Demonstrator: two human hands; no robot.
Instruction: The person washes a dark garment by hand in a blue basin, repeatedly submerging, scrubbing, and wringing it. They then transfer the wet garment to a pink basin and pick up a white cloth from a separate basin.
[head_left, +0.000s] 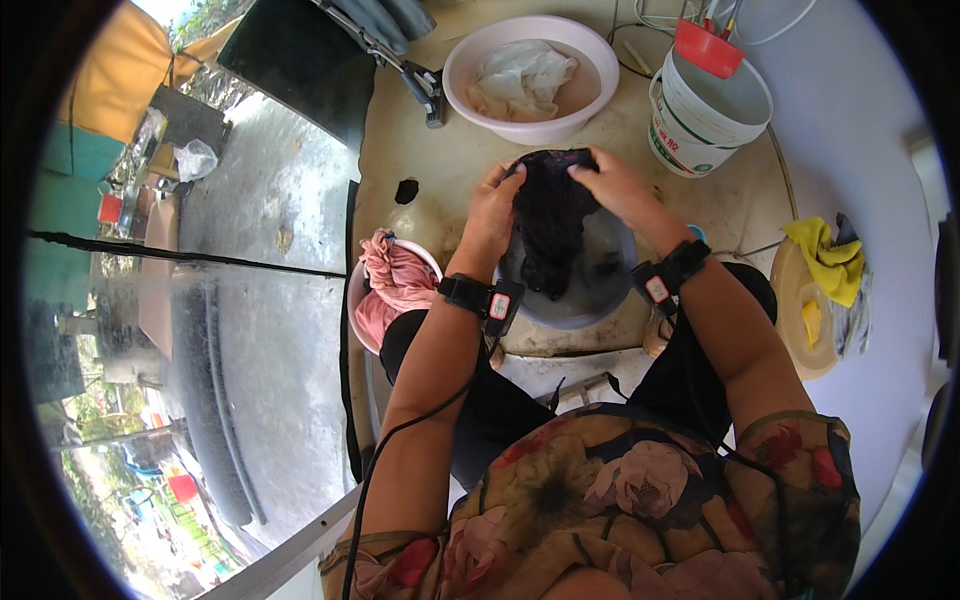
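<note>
A dark, wet-looking cloth (553, 214) is stretched by its upper edge between my two hands. My left hand (496, 196) pinches its left corner, thumb on top. On the other side, my right hand (611, 181) grips the right corner. From there the cloth hangs down over a grey-blue basin (574, 319) between my knees. Cloudy water (600, 289) fills the lower part of that basin, and a dark patch shows in it at the right. Whether the cloth's lower end touches the water I cannot tell.
Ahead stands a pale pink basin (457, 90) with white cloth (521, 79) in murky water. A white bucket (694, 139) with a red dipper (705, 49) is at right. Pink cloth (397, 277) fills a small basin at left. A yellow cloth (829, 259) hangs over a tan basin (795, 300).
</note>
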